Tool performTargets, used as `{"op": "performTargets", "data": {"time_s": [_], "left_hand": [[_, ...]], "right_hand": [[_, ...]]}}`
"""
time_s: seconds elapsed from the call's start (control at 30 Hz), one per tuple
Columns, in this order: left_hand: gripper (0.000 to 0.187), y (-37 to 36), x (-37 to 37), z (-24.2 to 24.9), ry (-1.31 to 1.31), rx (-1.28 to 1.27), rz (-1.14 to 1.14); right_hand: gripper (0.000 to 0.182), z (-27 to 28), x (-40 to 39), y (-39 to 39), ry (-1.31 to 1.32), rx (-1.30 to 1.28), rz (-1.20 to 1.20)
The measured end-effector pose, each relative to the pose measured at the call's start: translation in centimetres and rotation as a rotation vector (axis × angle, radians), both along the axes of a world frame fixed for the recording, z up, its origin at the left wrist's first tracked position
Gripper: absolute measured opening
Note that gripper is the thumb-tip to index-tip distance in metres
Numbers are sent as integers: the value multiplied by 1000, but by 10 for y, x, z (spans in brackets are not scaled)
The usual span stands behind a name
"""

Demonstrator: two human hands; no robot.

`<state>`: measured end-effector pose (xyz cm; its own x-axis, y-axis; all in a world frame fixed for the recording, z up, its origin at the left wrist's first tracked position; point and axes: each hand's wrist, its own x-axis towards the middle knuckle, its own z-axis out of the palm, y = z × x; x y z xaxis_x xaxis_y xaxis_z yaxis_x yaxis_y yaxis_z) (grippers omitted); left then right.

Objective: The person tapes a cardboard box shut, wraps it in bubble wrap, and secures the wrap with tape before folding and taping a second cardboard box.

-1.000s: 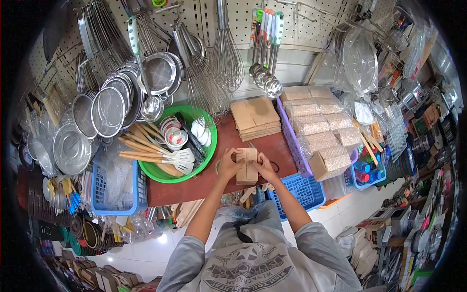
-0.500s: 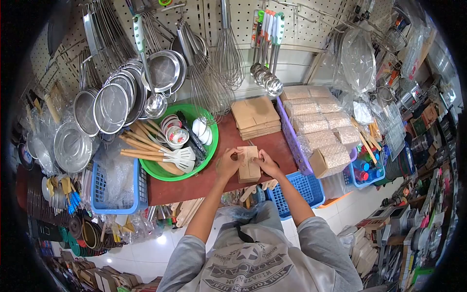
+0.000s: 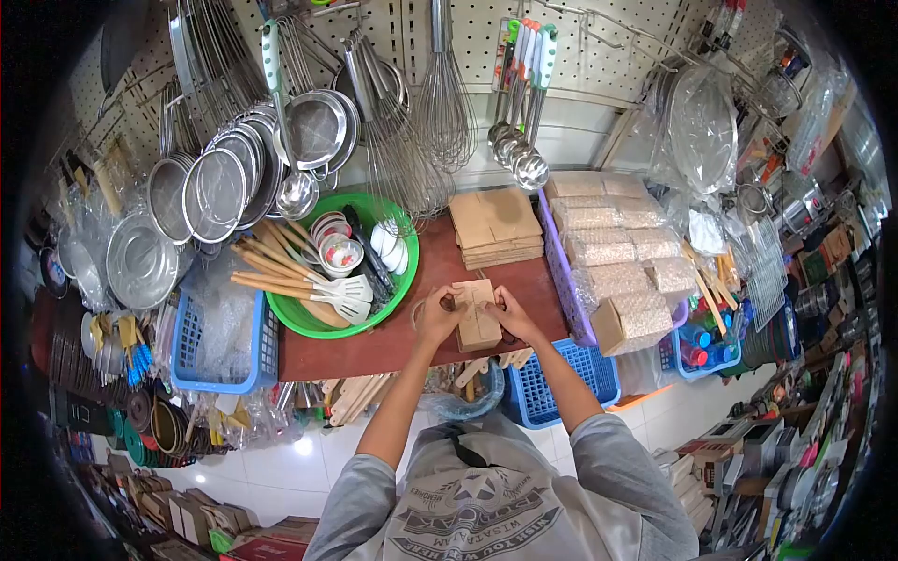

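A small brown cardboard box [image 3: 478, 327] stands on the red-brown tabletop [image 3: 426, 297] in front of my body. My left hand [image 3: 440, 314] has its fingers closed at the box's upper left edge. On the opposite side, my right hand [image 3: 510, 314] pinches the upper right edge. Both thumbs point inward over the box's top. Behind it lies a stack of flat brown cardboard pieces [image 3: 496, 222].
At left are a green basin [image 3: 408, 292] of utensils and a blue basket [image 3: 220, 381] of plastic wrap. A purple basket [image 3: 561, 271] holds bubble-wrapped boxes at right. Another blue basket [image 3: 561, 379] sits below the table edge. Strainers [image 3: 215, 194] and whisks [image 3: 446, 117] hang above.
The camera view has shifted slightly. Both hands stay at the box, with only small changes in finger position.
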<state>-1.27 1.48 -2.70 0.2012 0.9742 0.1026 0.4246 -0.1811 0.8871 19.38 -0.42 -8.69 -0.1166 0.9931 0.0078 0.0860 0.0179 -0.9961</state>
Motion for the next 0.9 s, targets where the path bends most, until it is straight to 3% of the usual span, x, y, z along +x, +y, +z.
{"op": "performTargets", "data": {"time_s": [0.23, 0.33, 0.53, 0.63, 0.8, 0.9], "left_hand": [[25, -14, 11, -5, 15, -5, 120], [36, -23, 8, 6, 89, -7, 83], [54, -37, 2, -25, -48, 127, 31], [50, -62, 4, -13, -229, -45, 18], [43, -93, 9, 1, -117, -15, 112], [42, -104, 18, 1, -110, 51, 178]], "right_hand": [[28, -1, 5, 3, 12, -60, 43], [28, 5, 0, 0, 13, 9, 10], [31, -2, -2, 3, 98, 116, -18], [34, -8, -5, 4, 99, 131, -54], [37, -16, -7, 7, 154, 145, -92], [39, -1, -7, -2, -17, 192, -184]]}}
